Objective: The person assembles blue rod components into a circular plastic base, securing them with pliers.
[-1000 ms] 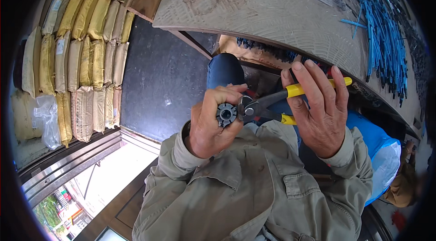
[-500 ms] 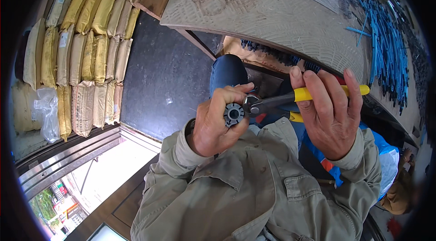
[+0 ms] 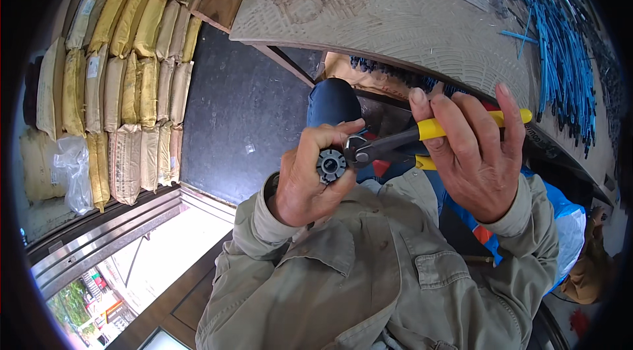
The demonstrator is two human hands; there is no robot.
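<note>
My left hand [image 3: 310, 175] is closed round a dark grey, round plastic part [image 3: 331, 166] with a notched rim and a hole in its middle. In my right hand [image 3: 471, 155] is a pair of cutting pliers [image 3: 395, 140] with yellow handles, its fingers lying over the upper handle. The handles stand apart. The pliers' metal head lies right beside the notched part, near my left thumb. Whether the jaws are closed on the part's edge, I cannot tell.
A worn workbench [image 3: 395, 27] spans the far side, with blue rods [image 3: 567, 66] and dark plastic pieces heaped at its right. Paper sacks [image 3: 132, 86] are stacked at the left. A blue and white bag [image 3: 567, 238] lies by my right arm. My knee [image 3: 334, 107] sits below the bench edge.
Both hands have shifted slightly left, with the notched part and the pliers. The pliers' head appears turned a little against the part. My grips look the same.
</note>
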